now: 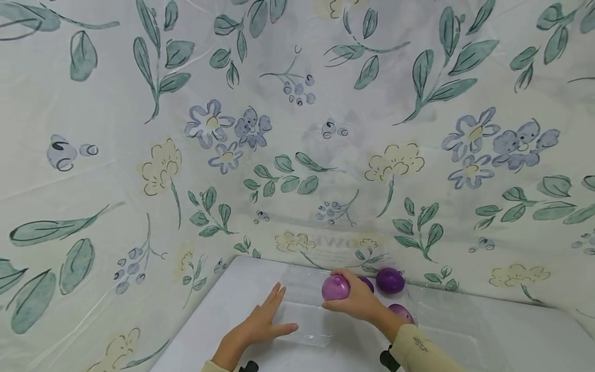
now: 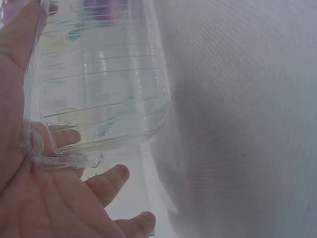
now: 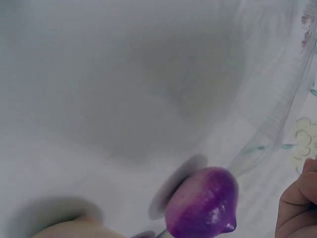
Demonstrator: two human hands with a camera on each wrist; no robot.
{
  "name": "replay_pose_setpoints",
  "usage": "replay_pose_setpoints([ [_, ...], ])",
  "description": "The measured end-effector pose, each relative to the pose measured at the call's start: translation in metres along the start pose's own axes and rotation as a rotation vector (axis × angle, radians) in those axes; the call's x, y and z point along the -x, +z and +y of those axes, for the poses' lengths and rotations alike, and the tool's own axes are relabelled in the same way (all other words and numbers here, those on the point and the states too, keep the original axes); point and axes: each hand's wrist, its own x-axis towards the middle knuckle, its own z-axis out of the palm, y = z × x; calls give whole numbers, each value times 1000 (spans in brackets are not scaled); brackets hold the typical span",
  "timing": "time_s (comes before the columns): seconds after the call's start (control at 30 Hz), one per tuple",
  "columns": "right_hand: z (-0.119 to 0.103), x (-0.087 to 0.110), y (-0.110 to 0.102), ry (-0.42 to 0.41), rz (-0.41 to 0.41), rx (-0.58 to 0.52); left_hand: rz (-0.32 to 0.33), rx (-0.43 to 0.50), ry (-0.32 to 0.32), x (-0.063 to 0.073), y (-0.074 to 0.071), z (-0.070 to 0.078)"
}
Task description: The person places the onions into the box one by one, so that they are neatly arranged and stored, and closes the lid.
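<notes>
My right hand [image 1: 360, 302] grips a pinkish-purple onion [image 1: 335, 287] above the far right part of a clear plastic container [image 1: 304, 323]. At the container's left side is my left hand [image 1: 260, 324], fingers straight and thumb spread toward the container's near part. The left wrist view shows the ribbed clear container [image 2: 99, 89] against the palm and extended fingers [image 2: 106, 183]. Beyond and beside my right hand lie a dark purple onion [image 1: 390, 281], another partly hidden onion [image 1: 368, 283], and a pinkish onion [image 1: 401, 312] near the sleeve.
A second clear plastic container [image 1: 446, 315] lies to the right on the white table [image 1: 251, 271]. Patterned sheeting [image 1: 297, 206] with leaves and flowers rises behind the table's far edge and along its left side. One purple onion [image 3: 203, 203] on the table shows in the right wrist view.
</notes>
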Motion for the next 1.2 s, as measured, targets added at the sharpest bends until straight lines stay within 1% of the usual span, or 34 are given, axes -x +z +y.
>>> replay_pose_setpoints([
  [0.2,-8,-4,13,-6,-34,3,1,-18,20,1,-3,-2],
  [0.27,-10,-6,18,-21,-40,11,8,-30,25,2,-4,-3],
  [0.37,-12,-7,25,-36,-41,8,18,-27,31,3,-3,-5],
  [0.53,-13,-8,37,-53,-38,11,12,-13,42,3,1,-7],
  [0.7,-18,-9,49,-88,-54,6,12,-20,38,2,2,-7],
  [0.8,-21,-8,55,-101,-49,16,10,-19,46,2,0,-7],
  [0.93,-21,-5,61,-87,-29,36,8,-35,72,2,-1,-7],
  [1.03,-21,-3,66,-79,-32,6,9,-42,79,4,-2,-7],
  [1.2,-21,-2,74,-102,-20,-9,18,-29,72,6,-2,-9],
])
